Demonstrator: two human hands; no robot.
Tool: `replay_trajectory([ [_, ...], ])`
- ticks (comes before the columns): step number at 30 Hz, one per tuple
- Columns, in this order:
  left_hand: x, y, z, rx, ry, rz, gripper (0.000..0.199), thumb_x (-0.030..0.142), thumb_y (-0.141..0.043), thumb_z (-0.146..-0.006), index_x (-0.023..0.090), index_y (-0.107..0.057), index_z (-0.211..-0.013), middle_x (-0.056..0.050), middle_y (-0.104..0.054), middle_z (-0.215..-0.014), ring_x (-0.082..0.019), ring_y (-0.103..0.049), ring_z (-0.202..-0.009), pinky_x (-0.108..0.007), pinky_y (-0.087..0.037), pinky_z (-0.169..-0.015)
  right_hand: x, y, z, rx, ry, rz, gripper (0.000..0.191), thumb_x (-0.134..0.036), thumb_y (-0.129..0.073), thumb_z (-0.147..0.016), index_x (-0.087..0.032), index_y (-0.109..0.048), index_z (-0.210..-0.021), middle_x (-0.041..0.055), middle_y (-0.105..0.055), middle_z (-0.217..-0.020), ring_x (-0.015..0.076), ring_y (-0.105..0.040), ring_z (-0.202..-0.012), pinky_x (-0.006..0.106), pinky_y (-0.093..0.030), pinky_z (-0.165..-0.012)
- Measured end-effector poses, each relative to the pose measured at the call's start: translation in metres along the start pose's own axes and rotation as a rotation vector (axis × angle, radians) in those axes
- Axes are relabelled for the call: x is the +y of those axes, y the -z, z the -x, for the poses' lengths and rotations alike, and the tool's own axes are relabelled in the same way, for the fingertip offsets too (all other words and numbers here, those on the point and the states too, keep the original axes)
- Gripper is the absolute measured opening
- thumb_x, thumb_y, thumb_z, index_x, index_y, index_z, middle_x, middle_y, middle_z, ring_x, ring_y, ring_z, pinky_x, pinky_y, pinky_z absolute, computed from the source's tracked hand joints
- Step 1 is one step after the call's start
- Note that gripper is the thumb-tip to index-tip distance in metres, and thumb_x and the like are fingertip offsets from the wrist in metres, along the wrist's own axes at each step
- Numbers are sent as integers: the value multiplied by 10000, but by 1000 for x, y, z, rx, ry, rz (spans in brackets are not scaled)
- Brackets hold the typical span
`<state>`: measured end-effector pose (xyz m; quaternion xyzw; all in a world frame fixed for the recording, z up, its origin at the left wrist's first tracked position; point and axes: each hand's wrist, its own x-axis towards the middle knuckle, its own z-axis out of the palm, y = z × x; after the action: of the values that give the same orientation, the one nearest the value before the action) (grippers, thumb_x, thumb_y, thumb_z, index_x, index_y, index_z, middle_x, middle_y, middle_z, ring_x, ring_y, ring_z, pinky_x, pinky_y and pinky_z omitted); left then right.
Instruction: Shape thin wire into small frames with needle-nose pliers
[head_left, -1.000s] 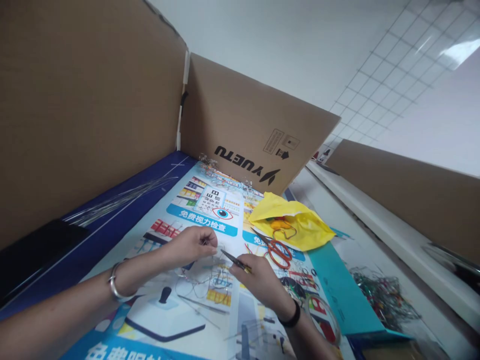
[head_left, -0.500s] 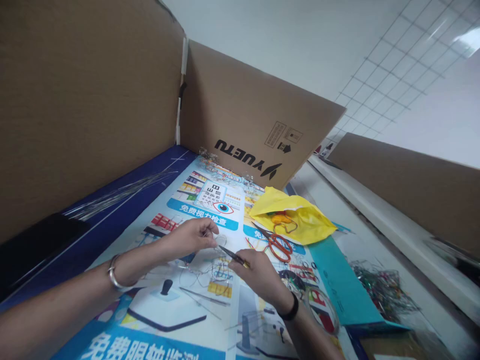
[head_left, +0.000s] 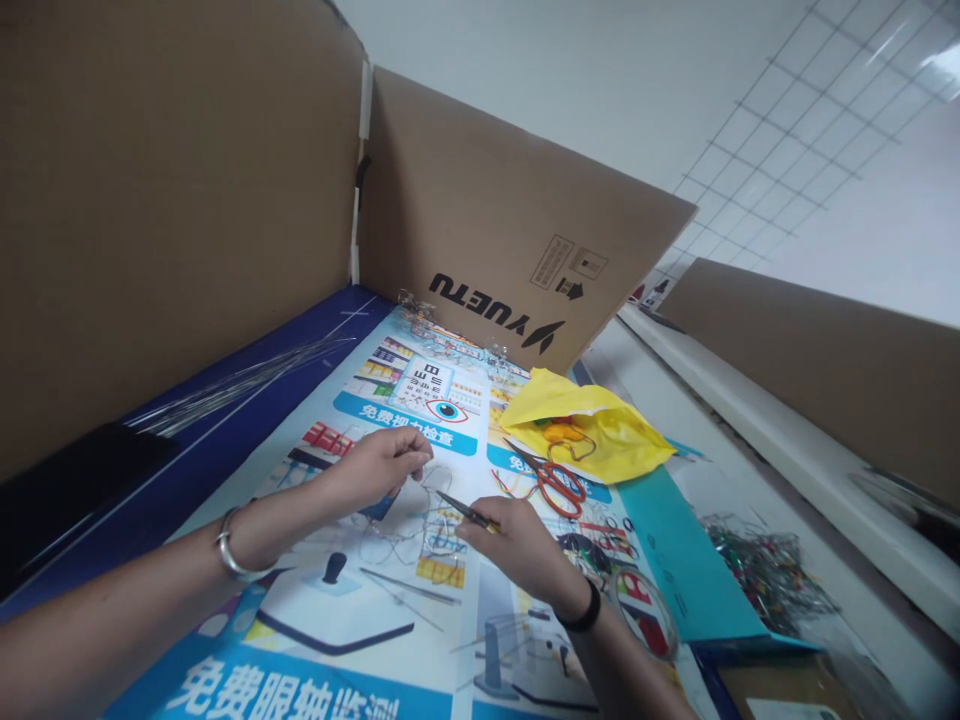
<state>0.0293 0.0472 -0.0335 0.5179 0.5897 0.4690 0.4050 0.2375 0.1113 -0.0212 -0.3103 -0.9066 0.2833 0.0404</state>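
Note:
My left hand (head_left: 394, 462), with a silver bangle on the wrist, is closed in a pinch over the printed sheet (head_left: 360, 610); thin wire (head_left: 442, 480) loops beside its fingertips. My right hand (head_left: 510, 540), wearing a black band, is wrapped round a pair of pliers (head_left: 471, 512), whose dark pointed tip faces my left hand without touching it. More fine wire lies on the sheet below both hands. Orange-handled scissors (head_left: 561, 488) rest beyond my right hand, against a yellow bag (head_left: 592, 430) with orange cord inside.
Tall cardboard panels (head_left: 517, 200) stand at the left and back. Long straight wires (head_left: 247, 380) lie on the blue surface at left. At right are a turquoise folder (head_left: 690, 560), a tangle of coloured wire (head_left: 772, 570) and a round clear dish (head_left: 643, 612).
My left hand has moved slightly up and away from the pliers' tip, its fingers more curled. My right hand has barely moved and still holds the pliers.

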Motion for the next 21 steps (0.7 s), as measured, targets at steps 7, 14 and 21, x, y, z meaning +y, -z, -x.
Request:
replay_trajectory([
  [7,2,-10,1,216,39,247,167,334,-481,-781,175,-489,-730,59,-473,-551,-49,-336,-377,-162,-235,-362,6,3,-6,24,-23,-106,270,-356,-513,-814,-171,-509,-618,-45,-438,-566,88,-394,-557,203,-278,-528],
  [14,-4,-21,5,429,0,362,196,388,-481,-815,195,-487,-787,68,-435,-535,-67,-354,-432,-162,-288,-393,-2,9,-21,22,-21,-260,262,-347,-535,-792,-169,-483,-607,-51,-379,-571,84,-346,-556,201,-277,-520],
  [21,-6,-32,11,474,21,493,236,420,-496,-802,211,-489,-913,70,-446,-537,-83,-390,-455,-171,-311,-409,-7,5,-27,77,-25,-265,262,-327,-538,-781,-170,-444,-593,-51,-363,-573,81,-340,-557,202,-257,-507],
])
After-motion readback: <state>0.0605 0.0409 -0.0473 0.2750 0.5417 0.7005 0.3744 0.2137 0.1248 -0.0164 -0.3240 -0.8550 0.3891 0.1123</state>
